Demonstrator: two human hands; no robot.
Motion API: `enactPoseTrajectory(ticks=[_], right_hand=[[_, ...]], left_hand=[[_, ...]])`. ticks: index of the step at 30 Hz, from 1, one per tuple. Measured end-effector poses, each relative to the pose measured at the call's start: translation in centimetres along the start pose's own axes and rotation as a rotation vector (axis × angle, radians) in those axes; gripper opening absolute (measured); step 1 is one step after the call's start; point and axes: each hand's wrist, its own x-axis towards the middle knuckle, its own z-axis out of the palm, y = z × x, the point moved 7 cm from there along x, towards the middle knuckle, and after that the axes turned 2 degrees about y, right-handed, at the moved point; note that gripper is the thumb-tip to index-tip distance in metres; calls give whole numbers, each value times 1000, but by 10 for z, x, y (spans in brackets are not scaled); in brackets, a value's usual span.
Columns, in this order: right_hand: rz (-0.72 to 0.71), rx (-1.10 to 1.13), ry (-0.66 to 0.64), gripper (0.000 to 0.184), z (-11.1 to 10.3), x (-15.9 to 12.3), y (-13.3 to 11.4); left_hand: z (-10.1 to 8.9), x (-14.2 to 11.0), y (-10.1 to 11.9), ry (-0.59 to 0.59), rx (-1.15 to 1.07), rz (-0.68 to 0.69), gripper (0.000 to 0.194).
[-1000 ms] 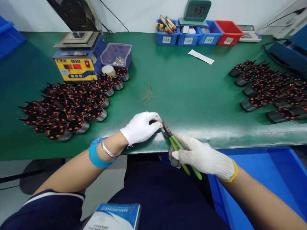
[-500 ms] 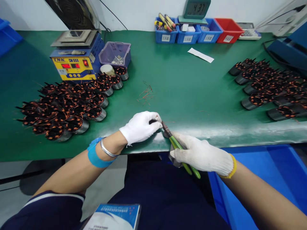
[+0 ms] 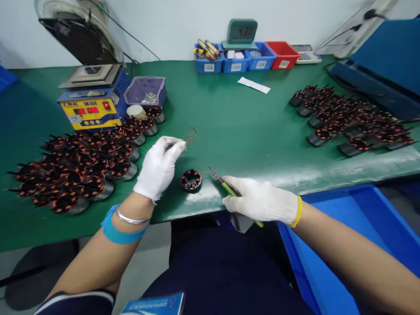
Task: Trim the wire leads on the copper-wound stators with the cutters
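My left hand (image 3: 158,165), in a white glove, is closed in a pinch at the small pile of copper wire offcuts (image 3: 190,136). Thin strands show at its fingertips; how many it holds I cannot tell. A ring-shaped motor stator (image 3: 191,181) with copper windings and black insulation stands on the green mat between my hands, touched by neither. My right hand (image 3: 259,199), gloved in white with a yellow cuff, is wrapped round green-handled cutting pliers (image 3: 229,188). Their jaws point up and left, just right of the stator, near a thin wire.
Many stators (image 3: 82,168) crowd the left, beside a yellow-and-blue soldering station (image 3: 92,114) and purple bin (image 3: 146,89). More stators (image 3: 352,118) stand right. Blue bins (image 3: 209,66), a red bin (image 3: 282,54) and a clock (image 3: 243,30) line the back. A blue crate (image 3: 354,227) sits below the edge.
My left hand has moved away from the pliers, up and left to the wire pile. The stator now stands uncovered on the mat. My right hand still grips the pliers. The view has shifted.
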Motion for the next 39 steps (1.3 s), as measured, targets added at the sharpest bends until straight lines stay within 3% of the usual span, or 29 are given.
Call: enactPoseTrajectory(ticks=[3,5,7,11,13,16,18,20,22,24,25,27,29,30,33,35,37,39], right_hand=[[23,-550,271,50,-19,-8,-2],[21,-731,391,54,-25,-8,-4],[-53,-760,453,60,-23,-2,-11],[-474,-646,522,87,1,21,-49],[-603,-642,458,76,20,34,-65],[-642,-635,410,55,30,36,-71],[-628,-583,470,54,14,21,-57],[-522,-510,606,55,-20,-1,-22],[-262,-457,789,54,-67,-22,33],[84,-457,902,55,-105,-39,91],[211,-479,942,57,-117,-47,110],[283,-550,1064,69,-124,-60,121],[147,-568,1119,83,-105,-65,98],[40,-535,1058,88,-87,-61,81],[-183,-484,625,66,-19,-37,30],[-198,-492,544,55,4,-30,15],[-230,-438,596,56,7,-29,17],[-308,-274,765,57,-7,-37,32]], left_hand=[[-2,2,-2,10,27,-6,34],[-1,1,-2,17,32,-10,35],[0,1,-3,28,33,-31,34],[-2,3,-1,75,29,-51,34],[-4,5,2,105,12,-49,29],[-3,7,1,130,-31,-75,25],[-2,7,-1,156,-59,-74,27],[-1,5,-1,174,-75,-47,31],[6,2,0,143,-61,-23,35],[17,-3,2,72,-15,-9,36],[24,-5,2,25,20,-3,37],[39,-11,3,-71,95,16,39],[52,-14,1,-141,154,38,43],[57,-15,-1,-160,173,45,45],[64,-13,-6,-145,215,49,46],[64,-11,-8,-99,263,63,45],[63,-11,-5,-42,341,119,47],[67,-17,9,0,424,276,49]])
